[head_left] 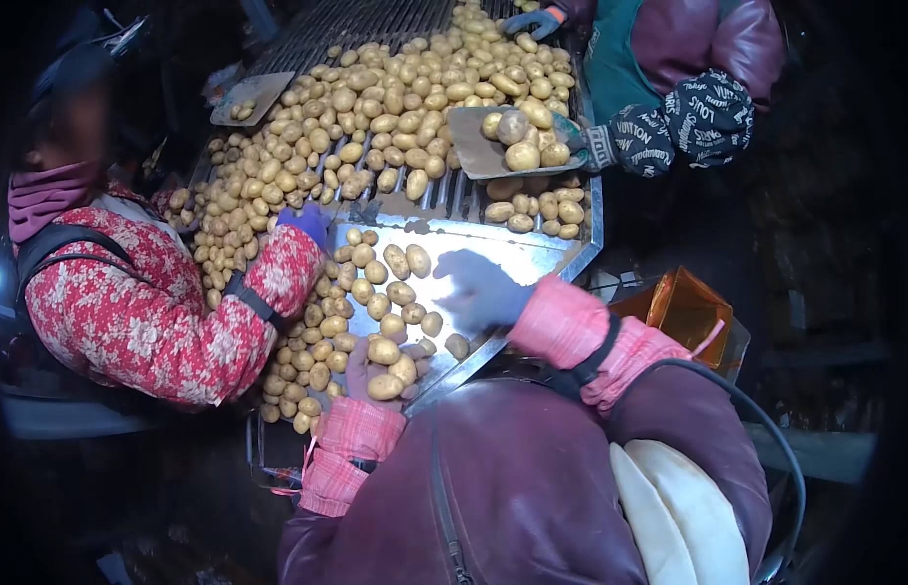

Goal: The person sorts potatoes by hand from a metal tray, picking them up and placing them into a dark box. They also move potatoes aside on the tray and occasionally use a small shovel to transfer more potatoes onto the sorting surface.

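Observation:
Several yellow potatoes rest in my left hand, its gloved fingers cupped around them near the sheet's lower edge. My right hand, in a grey-blue glove, hovers over the shiny metal sheet. Its fingers look apart, somewhat blurred, with nothing visible between them. Loose potatoes lie on the metal between my two hands. A darker potato sits just below my right hand.
A large potato heap covers the slatted rack. At left, a co-worker's purple glove touches the heap. Another co-worker's flat scoop carries potatoes. A second scoop lies upper left. An orange-brown box stands right.

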`<state>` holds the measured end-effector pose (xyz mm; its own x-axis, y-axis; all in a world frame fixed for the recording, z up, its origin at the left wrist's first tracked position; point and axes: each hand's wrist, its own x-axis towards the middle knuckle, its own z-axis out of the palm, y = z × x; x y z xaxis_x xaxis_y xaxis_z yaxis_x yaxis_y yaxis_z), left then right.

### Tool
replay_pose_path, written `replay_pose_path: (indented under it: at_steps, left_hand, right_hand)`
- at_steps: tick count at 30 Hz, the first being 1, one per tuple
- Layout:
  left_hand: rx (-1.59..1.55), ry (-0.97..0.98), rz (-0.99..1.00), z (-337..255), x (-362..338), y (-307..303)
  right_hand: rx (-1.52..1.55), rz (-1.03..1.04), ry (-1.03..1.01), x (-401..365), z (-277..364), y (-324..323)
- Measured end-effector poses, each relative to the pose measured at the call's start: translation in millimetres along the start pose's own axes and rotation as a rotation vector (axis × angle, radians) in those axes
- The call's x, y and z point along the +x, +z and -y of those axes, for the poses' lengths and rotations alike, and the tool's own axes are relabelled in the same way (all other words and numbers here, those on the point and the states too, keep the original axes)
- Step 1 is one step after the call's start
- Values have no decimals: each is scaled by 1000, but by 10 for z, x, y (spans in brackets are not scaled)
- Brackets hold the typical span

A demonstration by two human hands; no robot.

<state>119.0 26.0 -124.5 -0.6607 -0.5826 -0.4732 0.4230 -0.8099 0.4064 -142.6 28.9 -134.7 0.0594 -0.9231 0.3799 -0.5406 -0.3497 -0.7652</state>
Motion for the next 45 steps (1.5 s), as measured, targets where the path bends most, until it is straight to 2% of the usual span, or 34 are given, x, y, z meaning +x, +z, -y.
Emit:
replay_pose_path:
  at_steps: [1, 3, 4, 5, 7, 10, 12, 16, 19, 22, 25, 26, 29, 31, 32, 35, 37, 38, 39, 41, 44, 45]
  left_hand:
    - [14, -23, 11, -18, 10, -29]
    - [-23, -23, 28, -78, 8, -78]
    - [-11, -5, 22, -116, -13, -110]
    - [1, 12, 18, -158, -37, -153]
    - [14, 23, 1, -241, -94, -252]
    - [60, 37, -19, -330, -177, -407]
    - [94, 43, -67, -347, -232, -496]
    - [28, 22, 21, -385, -138, -803]
    - [37, 20, 50, -402, -70, -939]
    - [66, 41, 65, -356, -41, -991]
    - [73, 71, 99, -304, 80, -1154]
    - [72, 82, 90, -280, 64, -1103]
    - [42, 68, 68, -270, 31, -1020]
    - [5, 42, 78, -264, 1, -1034]
    - [-9, 36, 88, -274, -14, -1000]
    - [-30, 39, 52, -276, -80, -912]
    - [-36, 60, 42, -283, -137, -891]
    - [-43, 73, 56, -279, -168, -922]
    - [-55, 91, 69, -265, -199, -954]
    - [-103, 91, 21, -256, -238, -963]
    - [-113, 105, -27, -231, -299, -929]
    - [-104, 111, -28, -235, -269, -915]
  right_hand:
    - [-119, -173, 120, -91, -180, -192]
    - [-630, -263, 79, -98, -488, -779]
    - [-791, -259, 258, -156, -648, -1027]
    - [-1019, -208, 330, -146, -591, -1236]
    - [-1266, -135, 361, -266, -1042, -1443]
    - [-1316, 13, 348, -175, -1092, -1542]
    - [-1250, 103, 493, -95, -1079, -1564]
    - [-1170, 313, 695, 117, -775, -1586]
    - [-1302, 362, 590, 105, -668, -1464]
    - [-1327, 326, 561, 146, -834, -1348]
    - [-1052, 268, 605, 122, -782, -1172]
    - [-1016, 244, 536, 45, -869, -1154]
    - [-932, 110, 544, -47, -910, -997]
    - [-802, 156, 454, 36, -790, -753]
    - [-845, 146, 402, 71, -742, -601]
    - [-712, 246, 349, 287, -480, -273]
    - [-608, 233, 100, 226, -430, -153]
    - [-524, 199, 128, 255, -410, -148]
    - [-672, 58, 41, 261, -556, -177]
    - [-864, -30, 167, 411, -324, -421]
    - [-1059, 26, 307, 409, -911, -459]
    - [-1034, 44, 306, 449, -998, -450]
